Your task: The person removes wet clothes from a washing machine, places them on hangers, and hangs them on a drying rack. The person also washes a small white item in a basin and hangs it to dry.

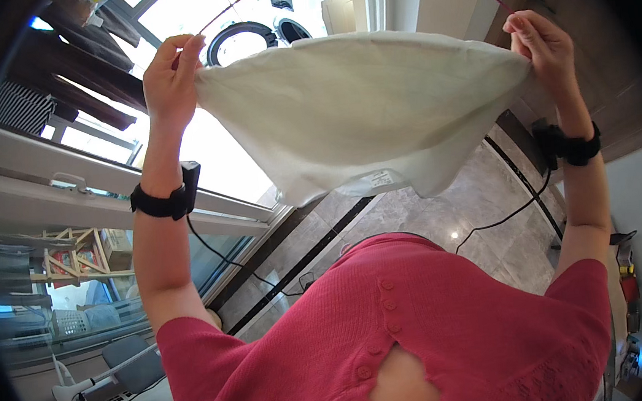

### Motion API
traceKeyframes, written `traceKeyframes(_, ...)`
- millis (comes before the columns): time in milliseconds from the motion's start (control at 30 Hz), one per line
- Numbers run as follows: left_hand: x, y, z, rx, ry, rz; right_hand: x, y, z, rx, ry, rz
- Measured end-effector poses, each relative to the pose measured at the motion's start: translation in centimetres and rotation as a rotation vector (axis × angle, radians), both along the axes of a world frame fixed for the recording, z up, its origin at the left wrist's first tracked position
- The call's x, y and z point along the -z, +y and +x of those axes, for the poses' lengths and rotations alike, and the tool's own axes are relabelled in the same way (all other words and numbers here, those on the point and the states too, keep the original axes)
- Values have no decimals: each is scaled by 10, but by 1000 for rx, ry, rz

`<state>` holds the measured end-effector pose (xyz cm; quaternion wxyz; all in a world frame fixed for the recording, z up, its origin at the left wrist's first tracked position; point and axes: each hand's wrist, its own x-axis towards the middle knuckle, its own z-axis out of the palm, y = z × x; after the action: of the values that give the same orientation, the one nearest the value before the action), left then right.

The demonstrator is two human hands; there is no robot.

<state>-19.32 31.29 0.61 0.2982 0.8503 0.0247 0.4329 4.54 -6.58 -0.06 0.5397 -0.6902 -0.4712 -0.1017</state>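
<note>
A white cloth (pixel 358 100), seemingly a garment, is stretched wide between my two raised hands. My left hand (pixel 173 79) pinches its left corner between thumb and fingers. At the opposite corner, my right hand (pixel 542 46) grips the cloth the same way. A thin red cord or wire (pixel 240 0) rises from each hand and leaves the top of the view; I cannot tell whether it is one piece. Along the lower edge, which hangs loose, a white label (pixel 379 179) with writing shows. Black straps with small devices circle both wrists.
Dark clothes (pixel 74 61) hang at upper left. Beyond the cloth is a round washing-machine door (pixel 241 42). A sliding door frame (pixel 126 197) runs along the left. Black cables (pixel 500 221) hang from the wrist devices above the grey tiled floor (pixel 409 221). A white lamp (pixel 77 391) stands at lower left.
</note>
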Motion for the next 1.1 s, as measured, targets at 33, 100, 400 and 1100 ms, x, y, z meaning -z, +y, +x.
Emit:
traceKeyframes(33, 1, 0, 1, 12, -12, -67, -4, 1, -1, -13, -20, -49)
traceKeyframes(100, 5, 4, 2, 42, -70, -180, -16, 1, -4, -38, -62, -125)
traceKeyframes(400, 123, 10, 0, -16, 198, -947, -77, -21, -3, 207, -191, 62)
traceKeyframes(1100, 80, 0, 18, -413, -300, 28, -74, -23, -17, -19, -103, 90)
